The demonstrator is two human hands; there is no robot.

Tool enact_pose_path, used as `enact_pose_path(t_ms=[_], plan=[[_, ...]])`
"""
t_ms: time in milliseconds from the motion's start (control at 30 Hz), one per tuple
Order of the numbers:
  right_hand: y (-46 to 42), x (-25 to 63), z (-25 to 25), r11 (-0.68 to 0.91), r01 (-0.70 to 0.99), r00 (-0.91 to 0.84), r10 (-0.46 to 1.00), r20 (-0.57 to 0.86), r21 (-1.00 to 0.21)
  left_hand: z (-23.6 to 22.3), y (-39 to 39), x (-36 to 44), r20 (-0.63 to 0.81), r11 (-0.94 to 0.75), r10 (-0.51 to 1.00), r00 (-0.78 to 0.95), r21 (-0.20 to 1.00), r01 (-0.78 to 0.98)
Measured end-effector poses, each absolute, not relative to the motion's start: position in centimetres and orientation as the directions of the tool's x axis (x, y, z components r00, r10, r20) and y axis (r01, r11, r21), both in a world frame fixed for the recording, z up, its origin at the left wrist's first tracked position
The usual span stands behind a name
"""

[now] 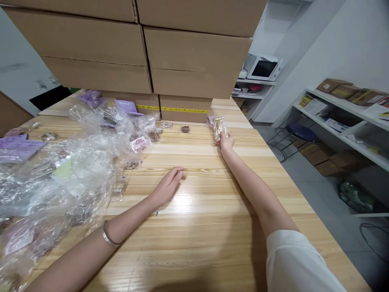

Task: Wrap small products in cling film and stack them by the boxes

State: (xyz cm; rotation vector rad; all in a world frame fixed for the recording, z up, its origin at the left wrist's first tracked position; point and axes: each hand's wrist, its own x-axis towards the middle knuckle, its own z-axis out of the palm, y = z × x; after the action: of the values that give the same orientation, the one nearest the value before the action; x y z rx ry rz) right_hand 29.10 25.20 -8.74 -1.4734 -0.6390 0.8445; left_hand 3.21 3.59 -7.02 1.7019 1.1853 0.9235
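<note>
At the far right of the wooden table (194, 227), my right hand (226, 142) is closed on a small clear plastic packet with gold-coloured contents (219, 127). The packet is tilted up, and I cannot make out what is inside. A small purple-tinted packet (210, 121) lies just behind it. My left hand (168, 186) is over the middle of the table, fingers loosely bent and nothing visible in them. A metal bracelet (107, 235) circles that wrist. The nearest thing to its left is a small flat clear packet with dark contents (119, 187).
A heap of crumpled clear plastic bags (82, 174) covers the table's left side, with purple packaging (21, 146) among it. Stacked cardboard boxes (194, 61) wall off the back. A small brown wrapped piece (184, 129) lies before them. Shelves (340, 125) and a stool (300, 132) stand beyond the right edge.
</note>
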Motion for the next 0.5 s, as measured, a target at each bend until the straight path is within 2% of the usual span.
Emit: enact_pose_path(t_ms=[233,500], plan=[[31.0,29.6,-7.2,-0.165,-0.115,0.656,0.728,-0.2,-0.98,-6.7,3.5,3.2,0.077,-0.175,0.959,0.274,0.919,0.353],[29.4,31.9,-8.1,-0.147,-0.006,0.763,0.639,-0.099,-0.989,-6.6,3.5,3.3,0.065,-0.171,0.96,0.274,0.907,0.385]])
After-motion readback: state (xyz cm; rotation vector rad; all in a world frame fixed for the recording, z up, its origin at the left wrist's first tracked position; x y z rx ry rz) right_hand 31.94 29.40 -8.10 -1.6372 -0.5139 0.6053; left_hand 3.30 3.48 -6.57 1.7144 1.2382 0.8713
